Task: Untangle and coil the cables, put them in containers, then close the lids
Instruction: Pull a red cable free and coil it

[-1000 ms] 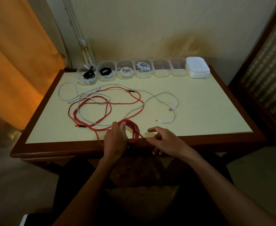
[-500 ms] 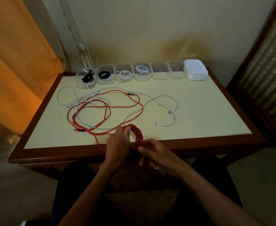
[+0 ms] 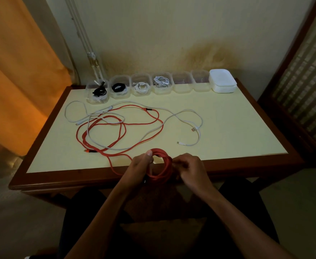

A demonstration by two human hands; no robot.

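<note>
A dim room is seen, with a wood-edged bench set against a stained wall. A row of clear containers is lined along its far edge, four already loaded, two seemingly kept free for what remains; a stack of white lids is parked at the row's right end, ready for closing. Nearer than the containers, a red cable lies tangled with a white cable. At the near edge a red coil is gripped by the left hand, thumb pressed on top so the loops are kept together, while the right hand pinches the coil's other side, fingers curled, probably to lay another turn.
</note>
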